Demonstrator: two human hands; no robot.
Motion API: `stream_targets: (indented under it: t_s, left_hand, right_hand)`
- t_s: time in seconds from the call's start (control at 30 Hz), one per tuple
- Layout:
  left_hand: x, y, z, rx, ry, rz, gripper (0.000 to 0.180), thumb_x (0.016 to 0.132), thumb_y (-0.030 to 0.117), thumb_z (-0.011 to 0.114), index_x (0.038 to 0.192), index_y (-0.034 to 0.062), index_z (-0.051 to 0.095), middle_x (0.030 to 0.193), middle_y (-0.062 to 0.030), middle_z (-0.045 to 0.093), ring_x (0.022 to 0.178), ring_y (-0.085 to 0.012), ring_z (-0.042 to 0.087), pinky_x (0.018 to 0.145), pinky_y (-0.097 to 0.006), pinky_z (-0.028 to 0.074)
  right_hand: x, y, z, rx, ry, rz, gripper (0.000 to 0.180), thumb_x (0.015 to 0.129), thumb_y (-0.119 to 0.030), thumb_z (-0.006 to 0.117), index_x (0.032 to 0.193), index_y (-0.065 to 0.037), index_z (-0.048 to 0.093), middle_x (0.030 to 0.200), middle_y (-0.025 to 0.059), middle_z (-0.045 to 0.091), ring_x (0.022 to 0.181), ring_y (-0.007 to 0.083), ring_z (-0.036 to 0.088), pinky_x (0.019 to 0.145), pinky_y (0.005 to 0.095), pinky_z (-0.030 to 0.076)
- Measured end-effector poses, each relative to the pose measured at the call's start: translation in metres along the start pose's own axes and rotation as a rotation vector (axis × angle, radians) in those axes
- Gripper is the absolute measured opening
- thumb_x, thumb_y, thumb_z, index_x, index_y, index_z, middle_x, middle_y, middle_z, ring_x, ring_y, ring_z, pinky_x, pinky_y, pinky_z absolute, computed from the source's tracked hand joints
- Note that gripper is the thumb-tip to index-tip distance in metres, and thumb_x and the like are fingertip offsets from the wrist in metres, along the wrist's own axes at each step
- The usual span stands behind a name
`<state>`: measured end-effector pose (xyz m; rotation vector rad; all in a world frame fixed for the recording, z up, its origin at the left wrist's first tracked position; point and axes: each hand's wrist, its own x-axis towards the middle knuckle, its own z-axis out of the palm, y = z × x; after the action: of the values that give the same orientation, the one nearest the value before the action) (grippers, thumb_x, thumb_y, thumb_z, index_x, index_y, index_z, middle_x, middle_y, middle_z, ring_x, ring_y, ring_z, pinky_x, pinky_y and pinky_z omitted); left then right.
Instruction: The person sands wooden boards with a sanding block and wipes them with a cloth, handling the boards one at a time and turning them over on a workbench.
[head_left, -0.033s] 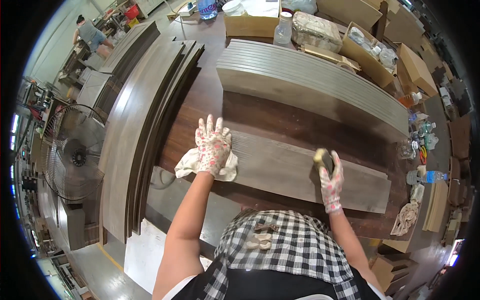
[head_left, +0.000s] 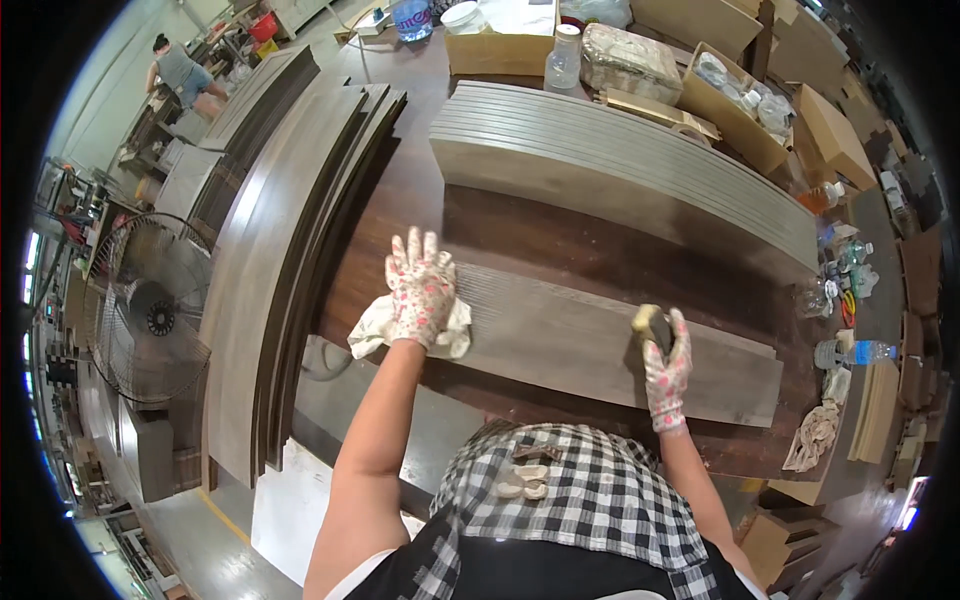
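The left hand (head_left: 420,290) is resting over a white cloth (head_left: 370,328) at the left end of a gray board (head_left: 570,340), fingers slightly apart. The right hand (head_left: 667,378) is clamping its fingers around a block (head_left: 656,328) over the board's right half. The board is lying on a brown table (head_left: 540,225), nearer than a stack of boards (head_left: 620,190).

The brown table (head_left: 560,242) carries a board (head_left: 570,335) and stacked panels (head_left: 620,165).

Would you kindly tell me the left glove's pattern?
The left glove is whitish with pink spots: head view.
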<state>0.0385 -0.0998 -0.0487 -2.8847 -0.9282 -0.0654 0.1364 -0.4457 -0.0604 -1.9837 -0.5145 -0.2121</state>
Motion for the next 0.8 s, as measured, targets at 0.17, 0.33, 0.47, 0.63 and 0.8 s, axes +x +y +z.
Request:
stream_targets:
  t_s: [0.17, 0.33, 0.47, 0.63, 0.8]
  left_hand:
    - [0.048, -0.036, 0.007, -0.167, -0.074, -0.171, 0.041, 0.091, 0.028, 0.036, 0.125, 0.0068, 0.047, 0.134, -0.0114, 0.042, 0.126, -0.0306, 0.034, 0.103, -0.039, 0.029]
    - [0.065, -0.121, 0.02, -0.032, -0.123, -0.202, 0.034, 0.091, 0.016, 0.04, 0.119, 0.0021, 0.051, 0.124, -0.0101, 0.052, 0.112, -0.0235, 0.051, 0.095, -0.032, 0.039]
    - [0.051, -0.082, -0.012, -0.99, 0.221, -0.189, 0.035, 0.092, 0.014, 0.042, 0.124, 0.0022, 0.047, 0.125, -0.0116, 0.051, 0.118, -0.0207, 0.046, 0.103, -0.028, 0.032]
    - [0.004, -0.043, 0.002, -0.03, 0.169, 0.43, 0.049, 0.083, 0.007, 0.052, 0.13, 0.0012, 0.038, 0.132, -0.0103, 0.043, 0.122, -0.0224, 0.041, 0.102, -0.031, 0.032]
    - [0.027, -0.113, 0.02, -0.977, 0.127, -0.097, 0.029, 0.091, 0.011, 0.044, 0.118, 0.0016, 0.051, 0.111, -0.009, 0.059, 0.105, -0.0197, 0.055, 0.091, -0.03, 0.043]
  right_hand:
    - [-0.005, -0.003, -0.016, 0.257, 0.075, 0.178, 0.059, 0.083, -0.006, 0.058, 0.135, -0.001, 0.031, 0.126, 0.0113, 0.044, 0.113, 0.0188, 0.045, 0.098, 0.0301, 0.035]
    - [-0.005, 0.01, -0.008, 0.321, 0.106, 0.13, 0.062, 0.081, -0.007, 0.061, 0.135, -0.001, 0.031, 0.116, 0.0091, 0.049, 0.107, 0.0171, 0.047, 0.094, 0.03, 0.038]
    - [-0.01, 0.017, -0.021, 0.434, 0.108, 0.232, 0.062, 0.08, -0.006, 0.061, 0.134, -0.003, 0.032, 0.113, 0.0089, 0.05, 0.103, 0.0167, 0.05, 0.09, 0.0286, 0.042]
    - [-0.006, 0.012, -0.013, 0.187, 0.115, 0.075, 0.068, 0.075, -0.013, 0.067, 0.134, -0.008, 0.035, 0.107, 0.0104, 0.055, 0.092, 0.021, 0.057, 0.081, 0.0331, 0.047]
    - [0.002, 0.031, -0.044, 0.179, 0.23, 0.068, 0.051, 0.072, -0.015, 0.071, 0.118, -0.006, 0.052, 0.114, 0.0112, 0.053, 0.108, 0.0223, 0.049, 0.094, 0.0335, 0.039]
